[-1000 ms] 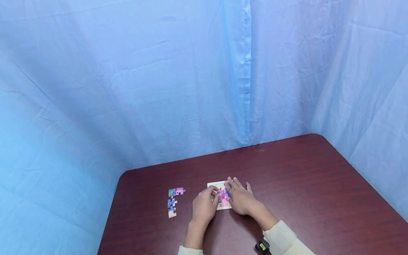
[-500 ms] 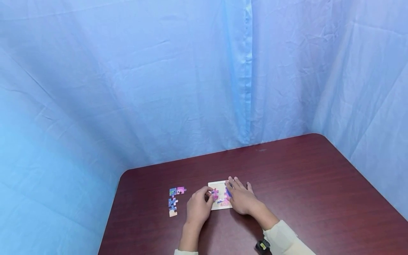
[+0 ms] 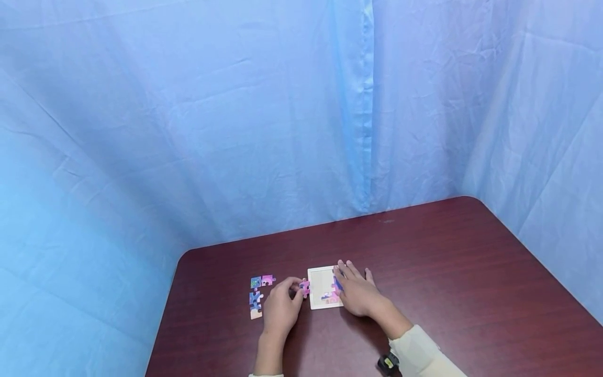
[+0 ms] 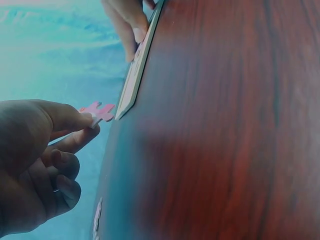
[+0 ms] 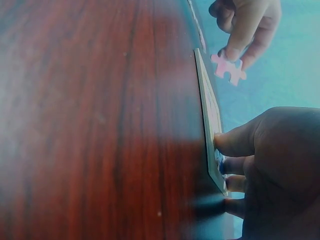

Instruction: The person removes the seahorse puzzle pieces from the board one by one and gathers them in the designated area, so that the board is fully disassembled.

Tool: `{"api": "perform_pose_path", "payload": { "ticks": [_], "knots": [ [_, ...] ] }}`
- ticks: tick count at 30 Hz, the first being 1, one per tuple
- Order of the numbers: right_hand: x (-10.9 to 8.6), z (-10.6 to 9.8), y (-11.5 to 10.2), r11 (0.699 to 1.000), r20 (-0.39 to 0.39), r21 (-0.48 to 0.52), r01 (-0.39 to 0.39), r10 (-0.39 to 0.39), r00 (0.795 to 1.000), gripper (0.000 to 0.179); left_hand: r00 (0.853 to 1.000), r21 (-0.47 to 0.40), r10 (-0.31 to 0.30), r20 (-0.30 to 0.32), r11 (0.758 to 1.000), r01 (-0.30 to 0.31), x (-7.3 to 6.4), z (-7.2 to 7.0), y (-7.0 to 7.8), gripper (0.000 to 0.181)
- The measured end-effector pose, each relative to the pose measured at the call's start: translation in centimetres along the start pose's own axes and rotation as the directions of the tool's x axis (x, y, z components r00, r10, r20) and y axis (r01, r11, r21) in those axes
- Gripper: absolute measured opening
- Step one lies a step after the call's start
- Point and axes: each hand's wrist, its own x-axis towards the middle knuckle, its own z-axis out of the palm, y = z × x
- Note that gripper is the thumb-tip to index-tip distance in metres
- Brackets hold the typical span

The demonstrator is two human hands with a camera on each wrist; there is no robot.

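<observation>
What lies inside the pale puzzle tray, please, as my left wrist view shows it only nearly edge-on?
Observer: From the head view, the tray holds puzzle pieces toward its right side, partly covered by the right hand.

Operator: Thank you; would you kindly tell me whether anything lies off to the left of the tray, besides what is being held?

Observer: Yes, a bent row of loose pieces, with blue, pink and pale patches, lies on the table to the left of the left hand.
</observation>
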Motion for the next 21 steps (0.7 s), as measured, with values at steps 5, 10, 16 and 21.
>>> {"api": "perform_pose_path", "payload": {
  "ticks": [5,10,16,21],
  "knots": [
    [0.3,0.5,0.4,1.000,-0.010,-0.008,-0.008,0.008,1.000,0.064,1.000,-0.013,-0.018,-0.014,1.000,0.017,-0.1,-0.7,-0.6,0.016],
    [0.4,0.9,0.7,1.000,-0.023,-0.001,-0.003,0.003,1.000,0.063,0.999,-0.017,-0.043,-0.029,0.999,0.042,0.0,-1.2,-1.4,0.015],
    [0.4,0.9,0.7,1.000,-0.018,-0.001,-0.002,0.002,1.000,0.063,0.995,-0.012,-0.101,-0.025,0.995,0.101,0.1,-2.0,-2.4,0.016],
    [0.0,0.0,0.1,1.000,0.001,0.009,-0.003,0.003,1.000,0.064,0.989,-0.007,-0.145,-0.035,0.989,0.145,0.1,-2.7,-3.2,0.018]
  ]
}}
